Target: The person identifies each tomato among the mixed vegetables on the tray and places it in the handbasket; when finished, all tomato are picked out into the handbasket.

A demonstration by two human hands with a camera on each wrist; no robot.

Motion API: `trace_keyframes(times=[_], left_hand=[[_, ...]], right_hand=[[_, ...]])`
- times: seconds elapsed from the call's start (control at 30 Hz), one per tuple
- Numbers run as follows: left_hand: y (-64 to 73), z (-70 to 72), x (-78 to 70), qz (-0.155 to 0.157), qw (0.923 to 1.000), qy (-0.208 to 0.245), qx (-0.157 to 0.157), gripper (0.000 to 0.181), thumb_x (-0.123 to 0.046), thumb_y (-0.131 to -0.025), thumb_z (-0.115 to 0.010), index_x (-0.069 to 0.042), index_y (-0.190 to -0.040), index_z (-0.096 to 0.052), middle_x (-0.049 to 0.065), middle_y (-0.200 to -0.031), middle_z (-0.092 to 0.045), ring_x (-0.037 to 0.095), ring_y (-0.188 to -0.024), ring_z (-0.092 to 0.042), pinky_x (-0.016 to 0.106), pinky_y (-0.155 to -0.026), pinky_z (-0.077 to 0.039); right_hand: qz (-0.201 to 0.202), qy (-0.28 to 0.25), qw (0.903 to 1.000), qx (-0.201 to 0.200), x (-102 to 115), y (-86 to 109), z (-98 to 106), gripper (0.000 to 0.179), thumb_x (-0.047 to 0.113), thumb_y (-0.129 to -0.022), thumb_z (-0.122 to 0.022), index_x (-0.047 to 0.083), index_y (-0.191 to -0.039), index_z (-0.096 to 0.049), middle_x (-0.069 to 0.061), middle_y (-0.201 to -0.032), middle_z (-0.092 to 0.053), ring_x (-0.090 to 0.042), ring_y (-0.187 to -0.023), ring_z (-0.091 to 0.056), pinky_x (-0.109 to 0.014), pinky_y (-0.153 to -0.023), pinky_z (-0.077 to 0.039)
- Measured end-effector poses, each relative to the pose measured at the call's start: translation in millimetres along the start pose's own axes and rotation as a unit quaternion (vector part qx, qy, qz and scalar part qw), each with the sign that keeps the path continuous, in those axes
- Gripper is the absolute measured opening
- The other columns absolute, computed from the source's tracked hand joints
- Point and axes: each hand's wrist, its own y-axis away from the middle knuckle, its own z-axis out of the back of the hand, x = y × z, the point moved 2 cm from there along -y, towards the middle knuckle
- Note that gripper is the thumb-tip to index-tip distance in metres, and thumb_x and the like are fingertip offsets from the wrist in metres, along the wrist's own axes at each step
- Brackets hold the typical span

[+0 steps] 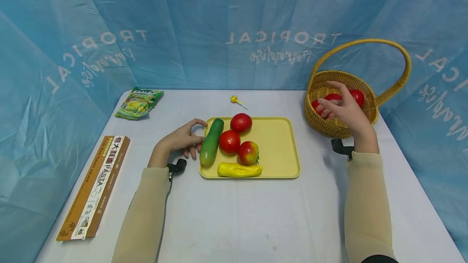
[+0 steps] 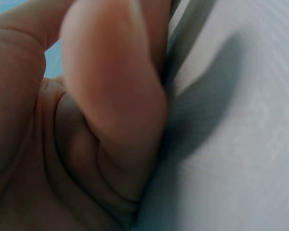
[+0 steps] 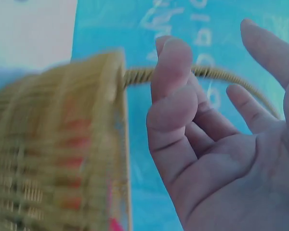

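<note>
My left hand is at the left edge of a yellow tray, right beside a green cucumber; its fingers are loosely bent and hold nothing. On the tray also lie two tomatoes, a red-and-yellow round fruit and a long yellow pepper. My right hand hovers above the opening of a wicker basket, fingers spread and slightly bent, nothing in them. Red round pieces lie inside the basket, partly hidden by the hand. The left wrist view shows mostly fingers and white tablecloth.
A tall handle arches over the basket. Behind the tray lies a yellow lollipop. At left are a green snack bag and a long pasta box. Blue curtains stand around the table.
</note>
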Motion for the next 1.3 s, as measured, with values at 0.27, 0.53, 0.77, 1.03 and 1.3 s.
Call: trace_keyframes(times=[0.27,0.53,0.77,1.03,1.3], left_hand=[[0.1,-0.3,-0.2,0.006,1.0,0.0,-0.002,0.055,-0.024,-0.104,-0.062,-0.024,-0.152,-0.035,0.012,-0.078,-0.074,0.021,-0.052,-0.07,0.03,-0.048,-0.057],[0.6,-0.7,0.7,0.01,0.9999,-0.004,-0.003,0.055,-0.025,-0.104,-0.062,-0.024,-0.152,-0.035,0.011,-0.078,-0.074,0.021,-0.052,-0.07,0.029,-0.049,-0.057],[1.0,-0.5,-0.6,0.008,1.0,-0.002,-0.002,0.054,-0.026,-0.105,-0.062,-0.024,-0.152,-0.035,0.012,-0.079,-0.075,0.021,-0.052,-0.07,0.03,-0.049,-0.057],[-0.1,1.0,-1.4,0.008,1.0,-0.002,0.0,0.054,-0.025,-0.105,-0.061,-0.024,-0.152,-0.035,0.012,-0.08,-0.075,0.021,-0.053,-0.07,0.03,-0.049,-0.057],[0.6,1.2,-0.9,0.011,0.9999,0.002,0.002,0.054,-0.024,-0.105,-0.061,-0.024,-0.152,-0.034,0.012,-0.079,-0.075,0.021,-0.053,-0.07,0.029,-0.049,-0.057]], right_hand=[[0.056,0.006,0.9926,0.107,24,5.0,-31,0.074,0.026,-0.106,-0.066,0.032,-0.166,-0.022,-0.008,-0.112,-0.077,-0.025,-0.091,-0.072,-0.031,-0.075,-0.061],[0.087,0.029,0.9742,0.207,29,5.0,-65,0.068,0.021,-0.106,-0.066,0.029,-0.163,-0.032,-0.019,-0.133,-0.069,-0.028,-0.112,-0.072,-0.027,-0.092,-0.06],[0.107,0.022,0.9496,0.294,31,1.2,-100,0.061,0.017,-0.103,-0.069,0.022,-0.158,-0.043,-0.027,-0.146,-0.061,-0.039,-0.132,-0.064,-0.034,-0.107,-0.056],[0.104,0.017,0.9225,0.371,26,0.2,-132,0.064,0.018,-0.1,-0.073,0.016,-0.158,-0.044,-0.027,-0.151,-0.057,-0.046,-0.138,-0.059,-0.049,-0.114,-0.054],[0.089,0.025,0.9054,0.414,18,-1.8,-154,0.068,0.016,-0.098,-0.074,0.011,-0.158,-0.044,-0.017,-0.155,-0.054,-0.038,-0.141,-0.058,-0.051,-0.117,-0.051]])
